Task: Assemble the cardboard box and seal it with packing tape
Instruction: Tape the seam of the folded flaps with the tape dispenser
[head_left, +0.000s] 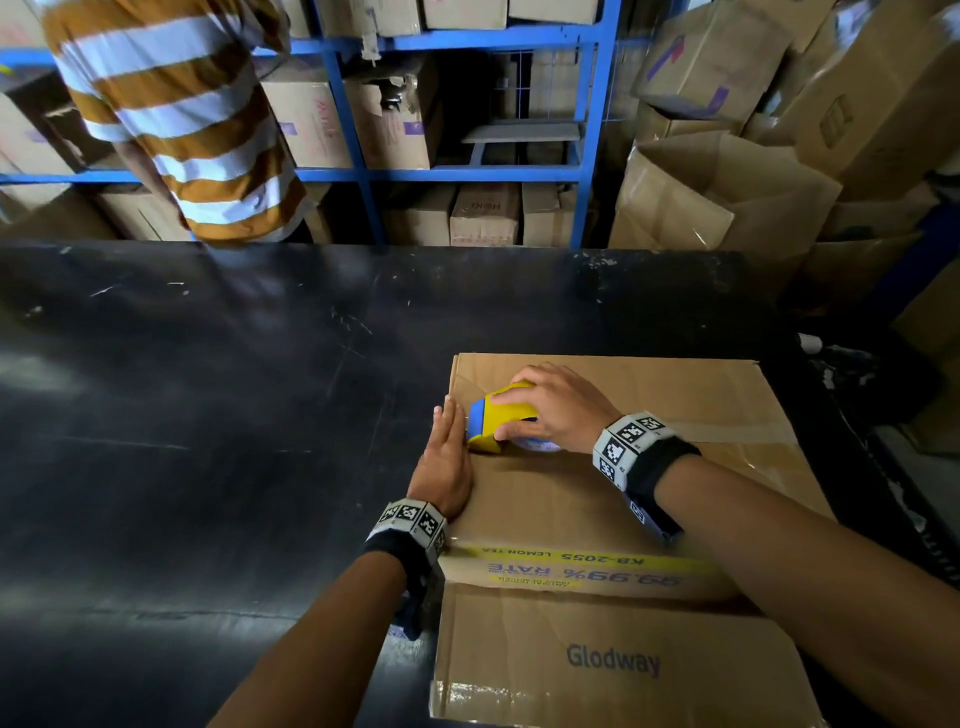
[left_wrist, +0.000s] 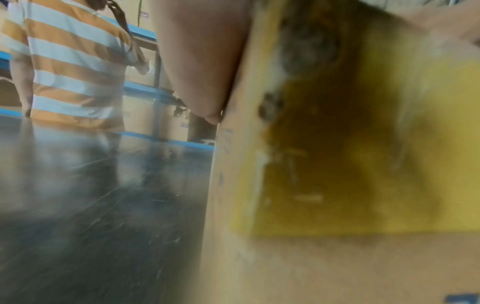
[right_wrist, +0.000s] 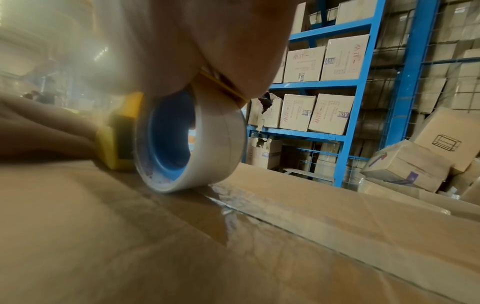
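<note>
So the cardboard box (head_left: 597, 499) sits on the right side of the black tabletop (head_left: 208, 415), flaps down, with the centre seam running left to right across its top. A clear strip of packing tape (head_left: 737, 432) already lies along that seam from the right edge up to the tape dispenser (head_left: 501, 415).

Our right hand (head_left: 556, 408) is wrapped around the yellow dispenser, which sits on the seam close to the box's left edge (the roll (right_wrist: 192, 142) is touching the cardboard in the right wrist view). Our left hand (head_left: 447, 462) is flat, fingers straight, pressed against the left side of the box right at that edge.

So we'd guess what's left of this strip runs leftward, over the edge and down the wall where the left hand is bracing.
</note>
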